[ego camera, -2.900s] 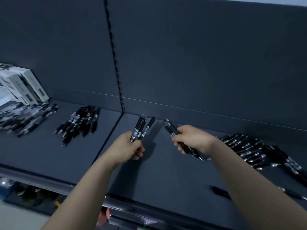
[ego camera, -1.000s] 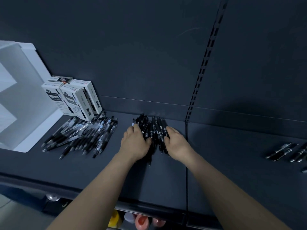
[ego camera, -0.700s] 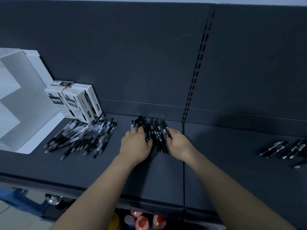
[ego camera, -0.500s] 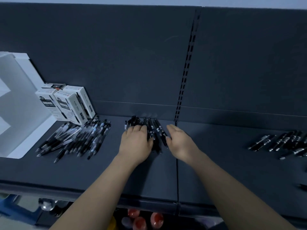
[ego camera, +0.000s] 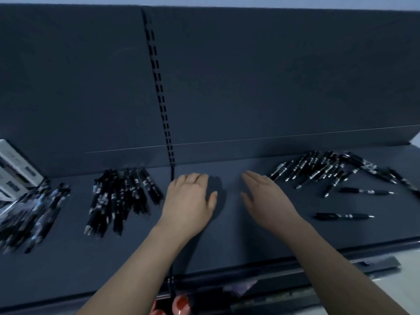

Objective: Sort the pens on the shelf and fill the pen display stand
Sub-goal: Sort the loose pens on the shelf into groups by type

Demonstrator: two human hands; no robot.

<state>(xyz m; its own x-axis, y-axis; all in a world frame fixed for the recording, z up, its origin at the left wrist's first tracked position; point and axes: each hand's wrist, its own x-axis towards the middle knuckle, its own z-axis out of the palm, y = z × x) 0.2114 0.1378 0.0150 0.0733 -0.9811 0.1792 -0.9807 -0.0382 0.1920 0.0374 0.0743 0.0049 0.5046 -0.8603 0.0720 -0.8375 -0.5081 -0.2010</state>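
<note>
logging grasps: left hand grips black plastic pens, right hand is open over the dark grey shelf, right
Not quite. In the head view the left hand holds nothing; it is open beside the pile of black plastic pens. The right hand is open over the dark grey shelf.

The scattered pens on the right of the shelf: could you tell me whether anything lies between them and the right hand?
Nothing visible does. The right hand is open and empty, just left of the scattered pens, with only bare shelf between them.
</note>
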